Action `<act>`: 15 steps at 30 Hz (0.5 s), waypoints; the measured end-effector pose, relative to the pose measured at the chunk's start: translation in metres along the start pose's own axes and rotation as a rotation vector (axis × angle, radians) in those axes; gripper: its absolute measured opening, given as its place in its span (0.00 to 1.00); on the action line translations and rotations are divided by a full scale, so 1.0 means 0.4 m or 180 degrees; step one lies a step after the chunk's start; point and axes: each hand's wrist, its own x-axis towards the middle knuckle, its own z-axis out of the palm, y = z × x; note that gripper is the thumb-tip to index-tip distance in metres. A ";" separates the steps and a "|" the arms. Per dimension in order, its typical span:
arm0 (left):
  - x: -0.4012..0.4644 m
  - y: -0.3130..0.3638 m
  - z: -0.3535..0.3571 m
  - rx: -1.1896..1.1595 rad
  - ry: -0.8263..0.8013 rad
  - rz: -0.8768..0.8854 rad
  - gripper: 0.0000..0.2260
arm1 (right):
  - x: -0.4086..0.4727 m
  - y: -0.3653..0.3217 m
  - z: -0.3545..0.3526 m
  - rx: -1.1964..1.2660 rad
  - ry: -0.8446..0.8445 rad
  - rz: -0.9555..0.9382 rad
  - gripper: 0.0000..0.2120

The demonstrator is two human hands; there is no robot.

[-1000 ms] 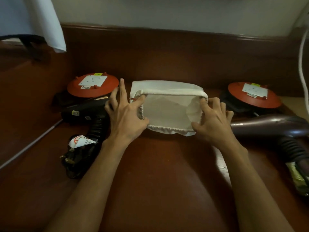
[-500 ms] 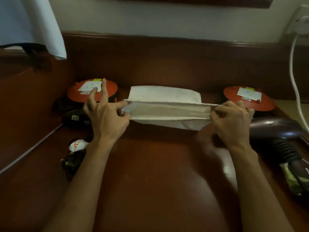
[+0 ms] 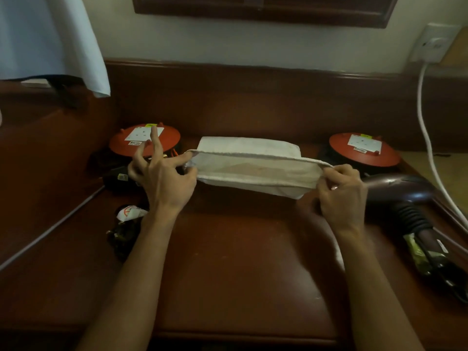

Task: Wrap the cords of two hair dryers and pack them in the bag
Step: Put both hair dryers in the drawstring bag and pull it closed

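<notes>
The person's left hand (image 3: 162, 181) and right hand (image 3: 340, 191) each pinch an end of the white bag (image 3: 253, 168), fingers closed on its rim, stretching its mouth flat just above the tabletop (image 3: 240, 262). This looks like preparing the bag for packing. Next, one hand must let go for a dryer: the black dryer (image 3: 119, 177) lies left, the purple dryer (image 3: 402, 191) right.

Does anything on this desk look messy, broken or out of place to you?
Nothing looks damaged or spilled. The left hand and right hand stretch the white drawstring bag flat between them. Both hair dryers, the black one and the maroon one, lie outside the bag.
</notes>
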 end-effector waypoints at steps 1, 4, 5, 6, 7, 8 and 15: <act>-0.004 -0.003 -0.005 0.0033 -0.0014 0.0008 0.13 | -0.004 -0.002 -0.004 -0.0070 0.0026 -0.0032 0.08; -0.026 -0.008 -0.020 0.0149 -0.0057 0.0211 0.12 | -0.023 -0.004 -0.031 -0.0219 0.0188 -0.0042 0.08; -0.039 -0.005 -0.024 0.0205 -0.0084 0.0327 0.13 | -0.034 -0.002 -0.042 -0.0272 0.0223 0.0002 0.08; -0.054 0.001 -0.027 0.0264 -0.0110 0.0440 0.13 | -0.048 0.003 -0.052 -0.0293 0.0206 0.0043 0.08; -0.072 0.005 -0.029 0.0290 -0.0138 0.0540 0.13 | -0.065 0.009 -0.060 -0.0258 0.0122 0.0070 0.09; -0.091 0.006 -0.030 0.0251 -0.0153 0.0644 0.13 | -0.082 0.018 -0.069 -0.0166 -0.0031 0.0102 0.09; -0.161 -0.004 -0.045 -0.0206 -0.0510 0.1085 0.03 | -0.144 0.056 -0.140 0.0233 -0.1429 0.0339 0.02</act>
